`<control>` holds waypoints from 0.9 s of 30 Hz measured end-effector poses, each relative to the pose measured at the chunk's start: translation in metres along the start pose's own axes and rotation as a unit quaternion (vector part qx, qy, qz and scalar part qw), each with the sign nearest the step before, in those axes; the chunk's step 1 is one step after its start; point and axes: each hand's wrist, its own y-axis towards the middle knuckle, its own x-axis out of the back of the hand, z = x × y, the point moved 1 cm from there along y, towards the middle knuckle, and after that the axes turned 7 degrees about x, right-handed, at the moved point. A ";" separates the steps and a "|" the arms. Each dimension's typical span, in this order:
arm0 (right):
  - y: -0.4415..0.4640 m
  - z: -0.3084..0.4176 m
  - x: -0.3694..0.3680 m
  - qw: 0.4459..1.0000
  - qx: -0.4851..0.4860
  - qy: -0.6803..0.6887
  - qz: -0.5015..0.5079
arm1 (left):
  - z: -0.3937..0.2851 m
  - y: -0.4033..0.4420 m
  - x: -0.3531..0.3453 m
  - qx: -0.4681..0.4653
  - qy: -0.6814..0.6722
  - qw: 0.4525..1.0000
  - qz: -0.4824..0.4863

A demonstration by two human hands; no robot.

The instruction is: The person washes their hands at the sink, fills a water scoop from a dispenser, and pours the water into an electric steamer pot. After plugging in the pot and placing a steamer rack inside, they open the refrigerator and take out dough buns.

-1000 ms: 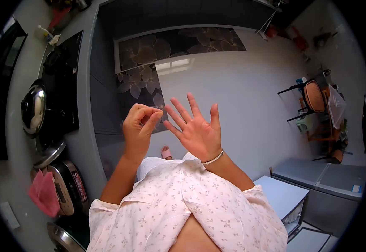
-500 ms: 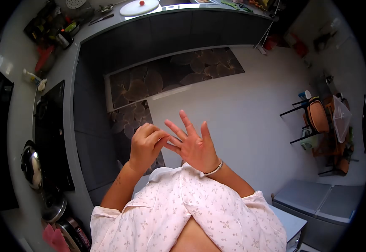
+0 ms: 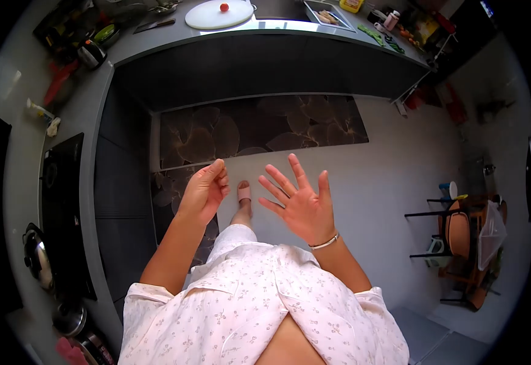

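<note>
My left hand (image 3: 205, 192) is closed, its thumb pressed against the curled fingers. Whatever it pinches, if anything, is hidden or too small to make out. To its right, my right hand (image 3: 302, 204) faces palm up with fingers spread and nothing in it. A thin bracelet (image 3: 324, 241) circles the right wrist. The two hands are apart, held in the air in front of the patterned shirt (image 3: 241, 298). Below and between them, a foot in a pink slipper (image 3: 244, 192) shows on the floor.
Dark floor mats (image 3: 265, 131) lie along the cabinets. On the far counter are a white cutting board (image 3: 210, 18) with a small red item (image 3: 224, 7), a knife (image 3: 154, 25) and a tray (image 3: 329, 17). A cooktop (image 3: 61, 213) is left; chairs (image 3: 458, 228) stand right.
My left hand has let go of the right hand's finger and moved away to the left. The right hand has shifted right. The view has moved forward, and a slippered foot now shows.
</note>
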 end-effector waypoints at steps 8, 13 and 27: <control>0.139 0.087 0.020 0.997 0.048 -0.010 -0.052 | -0.102 0.165 -0.034 0.029 -0.065 0.997 0.005; 0.199 0.129 0.034 0.992 0.091 -0.012 -0.082 | -0.158 0.260 -0.060 0.039 -0.049 0.998 0.026; 0.377 0.296 0.136 0.989 0.104 0.016 -0.104 | -0.234 0.512 -0.164 0.004 -0.010 1.000 0.002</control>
